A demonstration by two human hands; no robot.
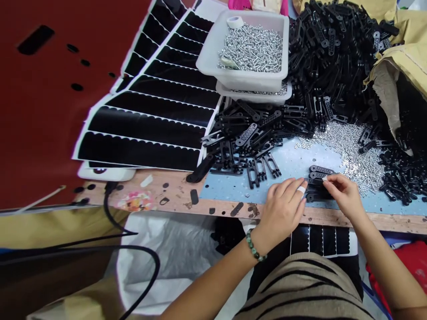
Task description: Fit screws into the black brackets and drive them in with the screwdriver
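Several black plastic link pieces point(320, 176) lie side by side at the table's front edge, between my two hands. My left hand point(283, 202), with white tape round one finger, rests with its fingers stretched out flat against the left ends of these pieces. At their right ends, the thumb and index finger of my right hand point(343, 193) pinch together; a small pale spot shows at the fingertips, too small to name. Loose nuts and screws point(356, 151) are spread just beyond my right hand. More black link pieces point(247, 138) lie heaped beyond my left hand.
A white tub point(207, 66) of screws stands on another tub at the back. Sheets of black stickers point(150, 115) lie to the left, by a red panel point(50, 111). A large heap of black parts point(330, 49) and a torn paper sack point(408, 66) fill the back right.
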